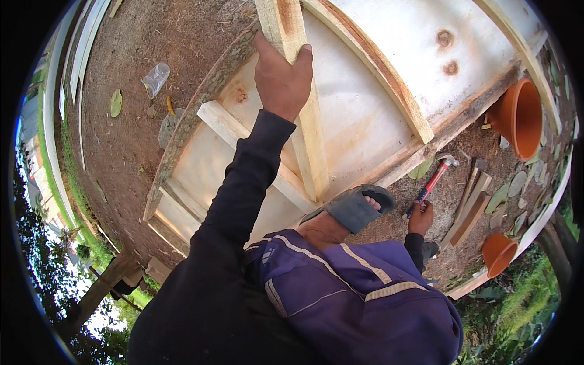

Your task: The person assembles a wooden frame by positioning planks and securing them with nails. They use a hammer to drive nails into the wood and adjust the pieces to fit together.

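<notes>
My left hand [283,85] is closed around a pale wooden batten [309,137] that lies slantwise over a large wooden panel [356,109], thumb on one side and fingers on the other. Off to the right, low over the dirt, my right hand [421,219] grips the end of a hammer [433,181] with a red and dark handle. Its metal claw head points away from me, beside the panel's edge. A second pale strip [225,125] crosses beneath the batten. My sandalled foot [359,208] rests at the panel's near edge.
More curved battens [377,64] run across the panel. Short wood offcuts [469,210] lie right of the hammer, near a large orange-brown pot [517,118] and a smaller pot [499,254]. A clear plastic bag [156,79] and leaves lie on the dirt at left.
</notes>
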A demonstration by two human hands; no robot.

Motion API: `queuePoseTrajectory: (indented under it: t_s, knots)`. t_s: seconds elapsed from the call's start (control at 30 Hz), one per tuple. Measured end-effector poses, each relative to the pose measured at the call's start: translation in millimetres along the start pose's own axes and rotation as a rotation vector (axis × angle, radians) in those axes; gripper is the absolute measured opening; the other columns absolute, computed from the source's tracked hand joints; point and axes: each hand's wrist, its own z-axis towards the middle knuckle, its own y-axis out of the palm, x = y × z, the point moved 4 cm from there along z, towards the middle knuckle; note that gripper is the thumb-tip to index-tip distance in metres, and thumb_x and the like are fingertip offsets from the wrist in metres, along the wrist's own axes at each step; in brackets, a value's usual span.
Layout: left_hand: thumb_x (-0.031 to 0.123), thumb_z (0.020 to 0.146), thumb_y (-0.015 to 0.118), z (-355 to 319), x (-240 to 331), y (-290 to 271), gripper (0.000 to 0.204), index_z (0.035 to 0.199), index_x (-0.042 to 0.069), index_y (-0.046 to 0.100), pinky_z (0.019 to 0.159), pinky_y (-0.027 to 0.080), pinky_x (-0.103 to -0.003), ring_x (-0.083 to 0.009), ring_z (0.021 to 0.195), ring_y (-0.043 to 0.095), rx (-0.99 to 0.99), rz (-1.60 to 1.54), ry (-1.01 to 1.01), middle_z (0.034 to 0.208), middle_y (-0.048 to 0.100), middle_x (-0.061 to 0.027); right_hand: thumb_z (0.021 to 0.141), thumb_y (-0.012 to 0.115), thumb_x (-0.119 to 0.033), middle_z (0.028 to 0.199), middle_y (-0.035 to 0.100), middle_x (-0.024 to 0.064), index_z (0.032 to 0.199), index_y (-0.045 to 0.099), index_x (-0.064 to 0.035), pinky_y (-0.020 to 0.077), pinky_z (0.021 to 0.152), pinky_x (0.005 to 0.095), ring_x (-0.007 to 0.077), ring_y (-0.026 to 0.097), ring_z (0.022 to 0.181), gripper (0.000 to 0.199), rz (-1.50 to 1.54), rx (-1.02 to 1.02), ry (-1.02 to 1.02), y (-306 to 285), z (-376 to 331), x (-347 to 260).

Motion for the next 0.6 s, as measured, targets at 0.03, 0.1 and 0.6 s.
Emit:
queuePoseTrajectory:
  t_s: [0.03,0.1,0.6]
  knots:
    - [0.015,0.087,0.073,-1.5,-4.4,5.0,0.065,0.134,-0.011,0.036,0.089,0.053,-0.046,-0.043,0.096,0.07,-0.015,-0.008,-0.034,0.105,0.069,-0.0295,0.092,0.073,-0.024,0.098,0.068,0.0175,0.12,0.064,0.0025,0.0516,0.083,0.0435,0.0329,0.067,0.092,0.04,-0.024,-0.003,0.011,-0.5,-0.4,1.1]
    - [0.012,0.086,0.068,-4.4,-3.9,14.9,0.066,0.139,-0.009,0.033,0.091,0.051,-0.049,-0.0455,0.097,0.069,-0.062,-0.042,-0.103,0.106,0.068,-0.031,0.092,0.073,-0.025,0.098,0.068,0.0176,0.12,0.065,0.0026,0.0514,0.083,0.0436,0.0331,0.067,0.092,0.04,-0.05,-0.009,0.031,1.7,-1.0,-1.7]
    - [0.001,0.089,0.06,-31.2,-23.5,31.0,0.078,0.156,-0.006,0.019,0.109,0.042,-0.047,-0.0471,0.129,0.052,-0.141,-0.032,0.006,0.143,0.047,-0.0347,0.09,0.072,-0.024,0.105,0.062,0.0219,0.113,0.062,0.0,0.0499,0.086,0.0503,0.0416,0.064,0.098,0.034,-0.308,0.011,0.061,9.3,0.2,-18.6]
